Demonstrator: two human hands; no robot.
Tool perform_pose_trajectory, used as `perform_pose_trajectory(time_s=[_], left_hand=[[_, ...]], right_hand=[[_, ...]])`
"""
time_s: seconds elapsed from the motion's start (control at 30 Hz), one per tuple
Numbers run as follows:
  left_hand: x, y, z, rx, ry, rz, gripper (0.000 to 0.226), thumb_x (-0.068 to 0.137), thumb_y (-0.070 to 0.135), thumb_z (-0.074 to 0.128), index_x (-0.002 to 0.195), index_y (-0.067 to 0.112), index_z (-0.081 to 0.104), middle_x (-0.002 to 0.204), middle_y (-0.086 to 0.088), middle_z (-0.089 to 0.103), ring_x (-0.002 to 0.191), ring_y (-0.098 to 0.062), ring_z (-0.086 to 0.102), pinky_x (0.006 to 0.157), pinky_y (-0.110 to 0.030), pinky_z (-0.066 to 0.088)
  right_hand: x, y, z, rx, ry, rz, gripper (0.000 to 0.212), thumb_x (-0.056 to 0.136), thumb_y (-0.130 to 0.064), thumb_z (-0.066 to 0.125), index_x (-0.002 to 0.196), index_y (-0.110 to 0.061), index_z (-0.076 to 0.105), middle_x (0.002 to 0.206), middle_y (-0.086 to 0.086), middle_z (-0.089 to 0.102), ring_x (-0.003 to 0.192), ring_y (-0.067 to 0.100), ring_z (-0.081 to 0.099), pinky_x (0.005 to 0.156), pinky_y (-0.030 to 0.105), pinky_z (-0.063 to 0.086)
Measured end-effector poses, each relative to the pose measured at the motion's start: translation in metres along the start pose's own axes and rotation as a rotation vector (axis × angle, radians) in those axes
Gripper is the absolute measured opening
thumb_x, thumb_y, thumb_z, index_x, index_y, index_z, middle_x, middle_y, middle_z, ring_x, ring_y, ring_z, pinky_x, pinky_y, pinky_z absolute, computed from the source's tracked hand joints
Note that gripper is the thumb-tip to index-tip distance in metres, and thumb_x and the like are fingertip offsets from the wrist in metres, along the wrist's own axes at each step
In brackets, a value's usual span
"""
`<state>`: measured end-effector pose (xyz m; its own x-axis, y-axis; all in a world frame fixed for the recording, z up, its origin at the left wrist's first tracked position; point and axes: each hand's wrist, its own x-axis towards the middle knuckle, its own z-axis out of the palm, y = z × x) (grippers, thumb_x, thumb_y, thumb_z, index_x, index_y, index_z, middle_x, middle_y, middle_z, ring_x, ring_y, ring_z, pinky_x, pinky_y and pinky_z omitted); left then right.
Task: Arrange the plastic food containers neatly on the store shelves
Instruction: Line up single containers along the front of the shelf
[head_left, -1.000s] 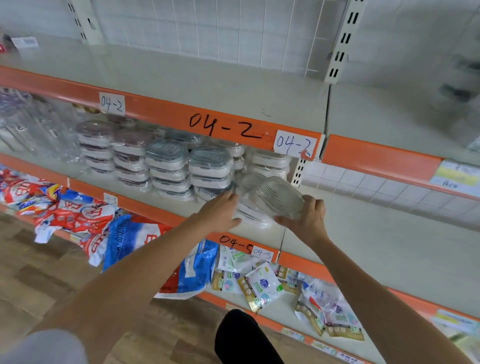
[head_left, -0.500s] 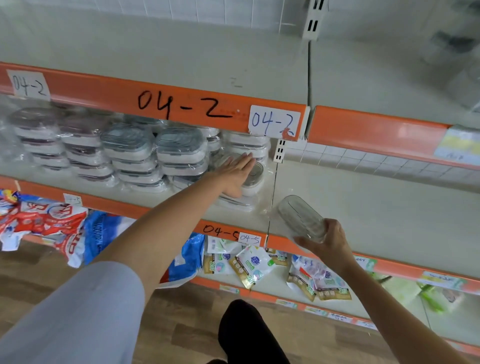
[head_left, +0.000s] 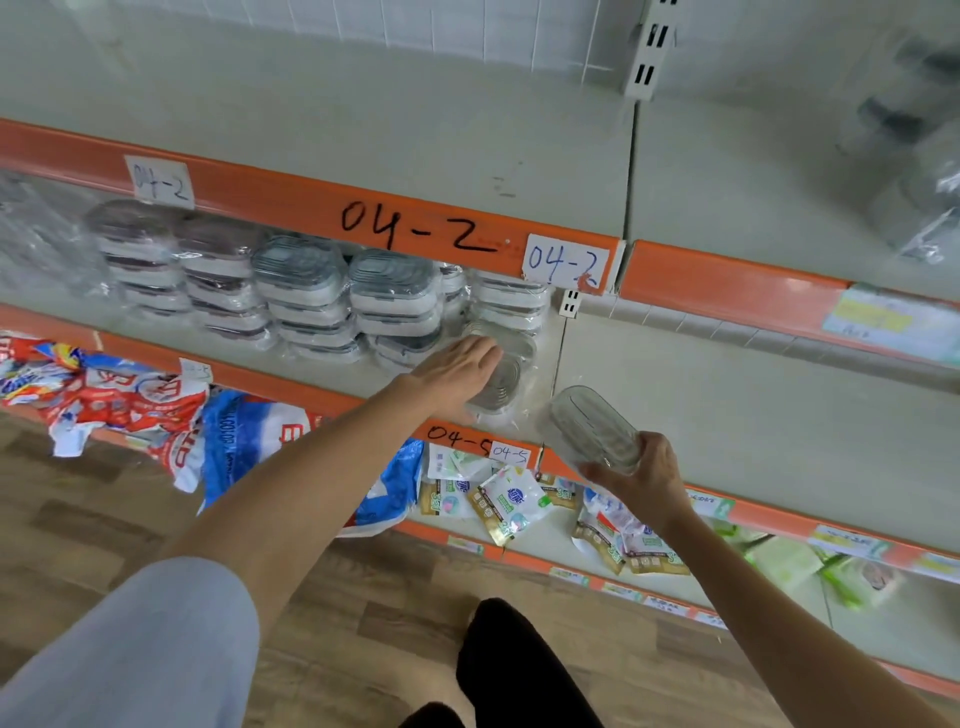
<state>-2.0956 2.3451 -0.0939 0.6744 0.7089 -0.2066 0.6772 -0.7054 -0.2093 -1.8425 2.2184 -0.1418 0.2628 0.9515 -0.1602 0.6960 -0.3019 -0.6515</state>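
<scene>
Right fingers (head_left: 597, 470) curled round clear container (head_left: 592, 428); left fingers (head_left: 480, 349) flat on wrapped container (head_left: 501, 382).

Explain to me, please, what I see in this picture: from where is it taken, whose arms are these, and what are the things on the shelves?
There is no machine here. A person wears one camera on the head, so you look forward and down along that person's own two arms at store shelves with orange front strips.

The left hand lies with straight fingers on a wrapped stack of containers at the right end of the middle shelf. The right hand grips one clear plastic container, tilted, in front of that shelf's edge.

More lidded containers stand in stacks to the left, under the handwritten label 04-2. The shelf below carries small packets and red and blue bags. The wooden floor shows at the bottom.
</scene>
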Motion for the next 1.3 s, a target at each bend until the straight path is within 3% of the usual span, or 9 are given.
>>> perform_pose_trajectory(time_s=[0.2, 0.37, 0.6, 0.7, 0.83, 1.0, 1.1, 1.2, 1.3], left_hand=[[-0.091, 0.001, -0.028, -0.199, 0.006, -0.09, 0.103, 0.073, 0.051, 0.073, 0.143, 0.0, 0.018, 0.142, -0.013, 0.025, 0.133, -0.026, 0.026, 0.116, -0.03, 0.016], [-0.161, 0.002, -0.066, -0.339, 0.033, -0.219, 0.107, 0.068, 0.053, 0.076, 0.144, 0.006, 0.017, 0.14, -0.009, 0.023, 0.127, -0.028, 0.027, 0.112, -0.037, 0.026], [-0.191, -0.012, -0.135, -0.377, 0.409, -0.322, 0.104, 0.065, 0.049, 0.078, 0.142, 0.005, 0.025, 0.139, -0.012, 0.026, 0.125, -0.028, 0.03, 0.107, -0.046, 0.033], [-0.178, -0.017, -0.164, -0.399, 0.577, -0.349, 0.1, 0.063, 0.045, 0.081, 0.14, 0.003, 0.032, 0.137, -0.014, 0.033, 0.124, -0.033, 0.032, 0.106, -0.046, 0.03], [-0.147, -0.022, -0.195, -0.413, 0.755, -0.374, 0.09, 0.061, 0.047, 0.081, 0.132, 0.007, 0.041, 0.132, -0.012, 0.043, 0.112, -0.035, 0.042, 0.093, -0.046, 0.041], [-0.097, -0.033, -0.214, -0.512, 0.65, -0.36, 0.088, 0.061, 0.069, 0.065, 0.127, 0.02, 0.034, 0.129, 0.001, 0.041, 0.113, -0.025, 0.037, 0.09, -0.039, 0.038], [-0.061, -0.047, -0.217, -0.555, 0.56, -0.411, 0.087, 0.065, 0.058, 0.075, 0.128, 0.015, 0.033, 0.128, -0.004, 0.037, 0.114, -0.024, 0.038, 0.093, -0.04, 0.039], [-0.032, -0.061, -0.223, -0.651, 0.578, -0.456, 0.082, 0.066, 0.05, 0.08, 0.123, 0.01, 0.036, 0.119, -0.004, 0.037, 0.113, -0.021, 0.041, 0.09, -0.03, 0.037], [-0.009, -0.071, -0.237, -0.756, 0.646, -0.434, 0.079, 0.067, 0.049, 0.08, 0.121, 0.011, 0.038, 0.117, 0.003, 0.038, 0.109, -0.014, 0.041, 0.087, -0.025, 0.033]], right_hand=[[-0.056, -0.056, -0.02, -0.017, -0.046, -0.162, 0.082, 0.063, -0.043, 0.084, 0.121, -0.003, 0.042, 0.111, 0.006, 0.043, 0.102, 0.022, 0.042, 0.081, 0.027, 0.038], [-0.101, -0.108, -0.05, 0.015, -0.013, -0.355, 0.08, 0.065, -0.038, 0.085, 0.122, -0.002, 0.041, 0.109, 0.001, 0.039, 0.103, 0.019, 0.04, 0.082, 0.021, 0.033], [-0.117, -0.165, -0.116, 0.014, 0.199, -0.621, 0.086, 0.061, -0.037, 0.086, 0.126, -0.001, 0.042, 0.114, 0.003, 0.042, 0.105, 0.015, 0.038, 0.087, 0.024, 0.034], [-0.105, -0.17, -0.145, 0.029, 0.313, -0.587, 0.086, 0.064, -0.039, 0.084, 0.129, -0.002, 0.041, 0.117, 0.007, 0.042, 0.105, 0.015, 0.037, 0.088, 0.025, 0.033], [-0.068, -0.175, -0.174, 0.104, 0.375, -0.429, 0.086, 0.065, -0.037, 0.084, 0.13, -0.004, 0.04, 0.122, 0.013, 0.038, 0.112, 0.023, 0.041, 0.089, 0.022, 0.033], [-0.007, -0.178, -0.199, -0.026, 0.241, -0.258, 0.09, 0.069, -0.039, 0.081, 0.139, -0.005, 0.036, 0.133, 0.017, 0.038, 0.126, 0.032, 0.039, 0.107, 0.034, 0.03], [0.029, -0.176, -0.209, -0.024, 0.106, -0.286, 0.09, 0.072, -0.036, 0.079, 0.143, -0.008, 0.031, 0.137, 0.014, 0.036, 0.128, 0.03, 0.038, 0.105, 0.029, 0.029], [0.062, -0.175, -0.215, -0.031, 0.031, -0.358, 0.091, 0.074, -0.027, 0.079, 0.146, -0.008, 0.027, 0.138, 0.015, 0.031, 0.132, 0.028, 0.03, 0.106, 0.019, 0.019], [0.094, -0.175, -0.223, 0.009, -0.031, -0.35, 0.096, 0.074, -0.024, 0.079, 0.149, -0.013, 0.02, 0.143, 0.015, 0.025, 0.134, 0.027, 0.03, 0.111, 0.025, 0.021]])
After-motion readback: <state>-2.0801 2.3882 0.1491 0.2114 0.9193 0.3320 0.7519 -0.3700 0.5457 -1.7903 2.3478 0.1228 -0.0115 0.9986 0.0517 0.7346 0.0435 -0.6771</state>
